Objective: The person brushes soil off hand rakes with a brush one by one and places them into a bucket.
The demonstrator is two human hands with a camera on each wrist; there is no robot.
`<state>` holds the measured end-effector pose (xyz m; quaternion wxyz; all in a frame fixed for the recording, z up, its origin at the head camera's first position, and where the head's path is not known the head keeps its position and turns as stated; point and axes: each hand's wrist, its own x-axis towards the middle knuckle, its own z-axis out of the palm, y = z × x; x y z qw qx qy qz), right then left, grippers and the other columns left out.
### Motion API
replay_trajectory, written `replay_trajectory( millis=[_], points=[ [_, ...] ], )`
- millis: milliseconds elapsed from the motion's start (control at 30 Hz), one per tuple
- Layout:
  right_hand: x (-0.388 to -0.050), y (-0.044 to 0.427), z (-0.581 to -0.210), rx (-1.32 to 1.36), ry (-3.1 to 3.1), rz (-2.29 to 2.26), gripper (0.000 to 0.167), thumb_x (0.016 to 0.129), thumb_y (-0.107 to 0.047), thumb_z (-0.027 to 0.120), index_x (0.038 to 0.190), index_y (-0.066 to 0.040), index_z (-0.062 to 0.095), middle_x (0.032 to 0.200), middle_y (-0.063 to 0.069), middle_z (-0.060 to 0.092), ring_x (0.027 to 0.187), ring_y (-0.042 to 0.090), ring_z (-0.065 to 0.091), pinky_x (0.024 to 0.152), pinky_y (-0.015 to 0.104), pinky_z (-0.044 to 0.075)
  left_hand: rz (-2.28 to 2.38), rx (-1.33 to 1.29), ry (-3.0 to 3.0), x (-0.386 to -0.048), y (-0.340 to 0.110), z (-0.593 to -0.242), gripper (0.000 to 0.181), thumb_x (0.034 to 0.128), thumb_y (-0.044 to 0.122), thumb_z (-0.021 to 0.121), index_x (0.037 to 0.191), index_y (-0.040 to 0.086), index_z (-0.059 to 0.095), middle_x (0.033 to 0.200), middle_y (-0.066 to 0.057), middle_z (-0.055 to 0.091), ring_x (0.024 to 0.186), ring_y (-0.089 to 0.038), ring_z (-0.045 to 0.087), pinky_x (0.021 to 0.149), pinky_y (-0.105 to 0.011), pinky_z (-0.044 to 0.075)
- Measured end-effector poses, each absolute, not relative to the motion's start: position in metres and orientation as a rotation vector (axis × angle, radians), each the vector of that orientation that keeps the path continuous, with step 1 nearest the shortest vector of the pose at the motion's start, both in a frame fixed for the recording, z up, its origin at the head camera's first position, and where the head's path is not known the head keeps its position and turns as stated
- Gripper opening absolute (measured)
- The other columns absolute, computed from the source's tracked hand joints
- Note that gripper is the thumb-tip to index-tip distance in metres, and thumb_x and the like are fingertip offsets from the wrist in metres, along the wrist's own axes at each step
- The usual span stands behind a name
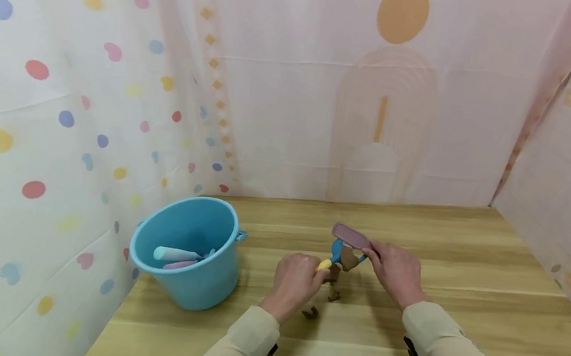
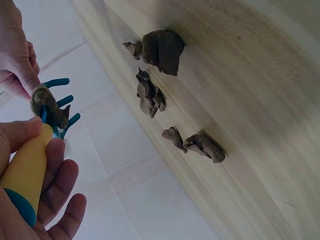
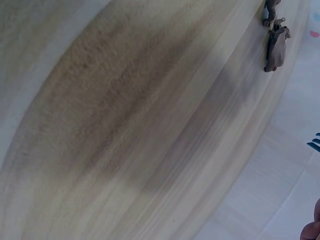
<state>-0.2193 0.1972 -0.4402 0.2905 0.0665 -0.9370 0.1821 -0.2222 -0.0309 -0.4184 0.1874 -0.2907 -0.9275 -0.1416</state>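
Note:
In the head view my left hand (image 1: 297,282) grips the yellow handle (image 1: 325,264) of a small hand rake with blue tines (image 2: 65,101). A brown, clay-like clump (image 2: 50,110) is stuck on the rake's head. My right hand (image 1: 395,271) holds a purple brush (image 1: 352,236) by its near end, right beside the rake head; the bristle side is hard to make out. Several brown clumps (image 2: 162,50) lie on the wooden table below the tools. In the right wrist view only the right fingertips (image 3: 312,231) and the tine tips (image 3: 314,142) show at the edge.
To the left stands a light blue bucket (image 1: 222,270) with a pale-handled tool (image 1: 178,255) and a pink item (image 1: 179,264) inside. The wooden table (image 1: 502,320) runs back to a hanging patterned cloth (image 1: 293,114), with more cloth on both sides.

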Motion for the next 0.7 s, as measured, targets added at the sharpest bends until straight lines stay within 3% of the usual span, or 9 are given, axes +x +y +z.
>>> replay_trajectory(
  millis=[167, 400, 500, 700],
  points=[
    [-0.220, 0.181, -0.441, 0.247, -2.482, 0.473, 0.023, 0.092, -0.031, 0.071, 0.105, -0.012, 0.074, 0.069, 0.005, 0.064, 0.049, 0.017, 0.052, 0.042, 0.032, 0.036, -0.419, -0.749, -2.620, -0.213, -0.048, -0.421, 0.044, 0.0940, 0.032, 0.068, 0.058, 0.019, 0.045, 0.049, 0.009, 0.035, 0.044, -0.006, 0.034, 0.045, -0.023, 0.030],
    [-0.220, 0.179, -0.440, 0.124, -2.604, 0.514, 0.031, 0.096, -0.031, 0.066, 0.118, -0.009, 0.072, 0.092, 0.016, 0.072, 0.059, 0.027, 0.063, 0.043, 0.040, 0.043, -0.456, -0.672, -2.578, -0.194, -0.070, -0.428, 0.042, 0.0930, 0.032, 0.069, 0.060, 0.020, 0.047, 0.049, 0.011, 0.034, 0.044, -0.006, 0.033, 0.045, -0.023, 0.028],
    [-0.214, 0.176, -0.435, 0.098, -2.585, 0.608, 0.034, 0.098, -0.031, 0.063, 0.120, -0.007, 0.071, 0.091, 0.017, 0.072, 0.057, 0.026, 0.061, 0.042, 0.041, 0.042, -0.454, -0.656, -2.559, -0.189, -0.075, -0.424, 0.038, 0.0923, 0.034, 0.070, 0.063, 0.020, 0.052, 0.050, 0.011, 0.036, 0.044, -0.006, 0.034, 0.042, -0.023, 0.028],
    [-0.209, 0.166, -0.427, 0.386, -2.523, 0.735, 0.033, 0.096, -0.029, 0.066, 0.119, -0.005, 0.072, 0.098, 0.015, 0.074, 0.072, 0.025, 0.068, 0.057, 0.043, 0.050, -0.440, -0.647, -2.576, -0.190, -0.077, -0.425, 0.032, 0.0920, 0.035, 0.071, 0.067, 0.018, 0.060, 0.052, 0.010, 0.041, 0.046, -0.006, 0.037, 0.043, -0.023, 0.031]
  ],
)
